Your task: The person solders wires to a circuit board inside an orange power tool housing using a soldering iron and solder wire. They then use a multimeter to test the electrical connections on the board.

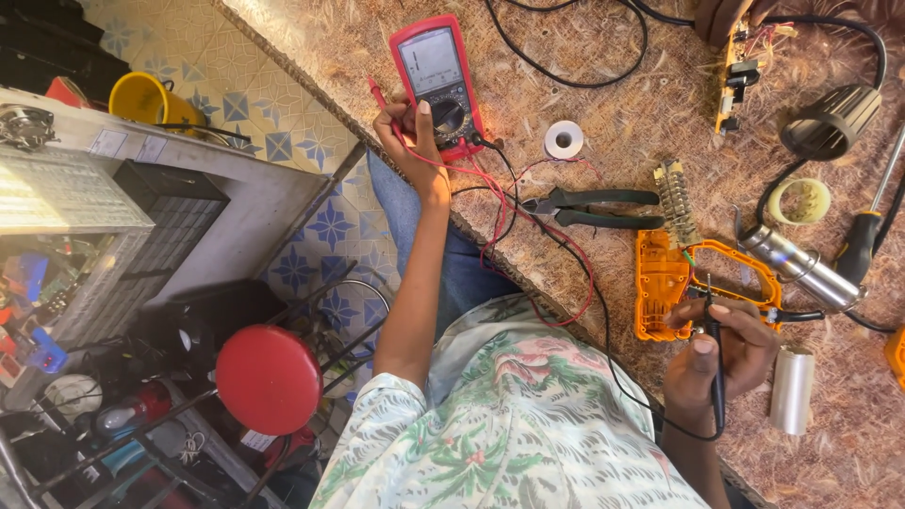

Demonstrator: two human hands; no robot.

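hands on meter and probe

the left hand [412, 141] rests on the red handheld multimeter with a grey screen [437, 83], thumb pressed at its round dial, with a thin red probe [377, 94] beside the fingers. the right hand [721, 353] is closed around a slim black probe [714, 363], its tip at the opened orange plastic appliance shell [660, 283]. both lie on the mottled brown counter [603, 123]. black-handled pliers [589, 207] lie between them, red and black leads trailing across.

Head camera, steeply downward, close above workbench [603, 113]
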